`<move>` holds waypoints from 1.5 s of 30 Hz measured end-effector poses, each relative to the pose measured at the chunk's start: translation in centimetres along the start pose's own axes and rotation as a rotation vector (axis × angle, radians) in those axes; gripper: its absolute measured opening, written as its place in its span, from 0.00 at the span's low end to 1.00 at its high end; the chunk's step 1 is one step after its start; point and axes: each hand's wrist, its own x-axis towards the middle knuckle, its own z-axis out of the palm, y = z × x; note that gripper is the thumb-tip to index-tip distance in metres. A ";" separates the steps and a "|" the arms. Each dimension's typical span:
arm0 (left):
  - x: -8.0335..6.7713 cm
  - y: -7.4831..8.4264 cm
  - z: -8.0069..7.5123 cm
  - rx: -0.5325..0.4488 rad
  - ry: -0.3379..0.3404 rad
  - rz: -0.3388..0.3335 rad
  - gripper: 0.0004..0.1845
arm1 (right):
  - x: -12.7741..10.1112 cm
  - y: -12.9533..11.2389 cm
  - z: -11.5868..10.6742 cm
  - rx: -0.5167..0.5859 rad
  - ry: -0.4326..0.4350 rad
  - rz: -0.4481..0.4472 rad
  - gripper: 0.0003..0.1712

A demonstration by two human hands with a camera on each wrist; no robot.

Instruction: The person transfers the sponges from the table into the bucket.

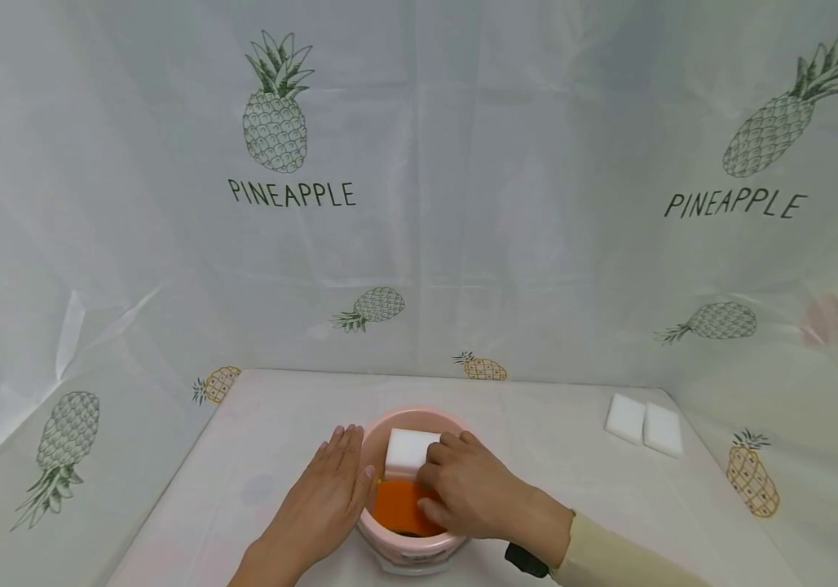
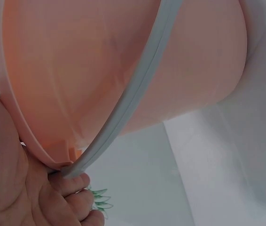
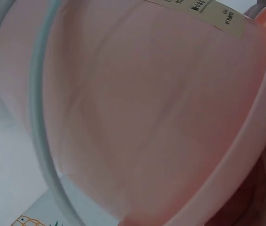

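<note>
A pink bucket (image 1: 413, 542) with a grey-white handle (image 2: 133, 94) stands near the table's front. Inside it I see a white sponge block (image 1: 409, 451) and, nearer me, a flat orange thing (image 1: 400, 505) whose kind I cannot make out. My left hand (image 1: 327, 497) rests against the left side of the rim with straight fingers. Reaching in over the right side, my right hand (image 1: 470, 481) has curled fingers at the sponge's right edge and its thumb over the orange thing. What the fingertips hold is hidden. The right wrist view shows mostly the bucket's outer wall (image 3: 137, 103).
Two white sponge pads (image 1: 643, 424) lie side by side at the table's back right. A pineapple-printed sheet (image 1: 507, 204) hangs behind and at both sides of the table (image 1: 558, 440). A label (image 3: 213, 16) is stuck on the bucket's wall.
</note>
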 end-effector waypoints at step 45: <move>0.0 0.3 0.2 -0.004 -0.004 -0.006 0.33 | -6.5 13.0 2.7 -0.274 0.490 0.361 0.24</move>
